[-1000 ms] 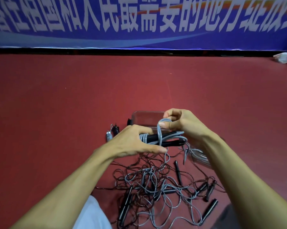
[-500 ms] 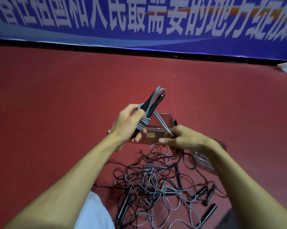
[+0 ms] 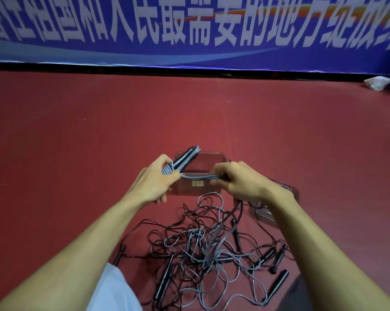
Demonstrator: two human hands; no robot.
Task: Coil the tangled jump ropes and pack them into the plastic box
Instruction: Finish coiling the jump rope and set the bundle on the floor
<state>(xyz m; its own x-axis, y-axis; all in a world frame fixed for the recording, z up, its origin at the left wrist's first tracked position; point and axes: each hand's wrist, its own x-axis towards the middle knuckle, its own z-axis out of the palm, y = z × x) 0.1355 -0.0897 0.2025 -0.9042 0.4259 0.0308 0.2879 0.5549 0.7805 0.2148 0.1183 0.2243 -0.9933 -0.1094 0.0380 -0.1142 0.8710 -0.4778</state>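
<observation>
Head view: left hand (image 3: 155, 182) grips the wrapped jump rope (image 3: 182, 160), now lowered before the plastic box (image 3: 212, 160) beyond both hands, right hand (image 3: 242, 181) pinching its tail (image 3: 200, 176) taut, so packing seems near.

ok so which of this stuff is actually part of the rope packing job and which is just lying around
Part of the job:
grey rope, gripped by left hand, free end pinched by right hand
tangled ropes on the floor
clear plastic box and what looks like its lid

Just lying about:
white crumpled scrap by the wall
blue banner
</observation>
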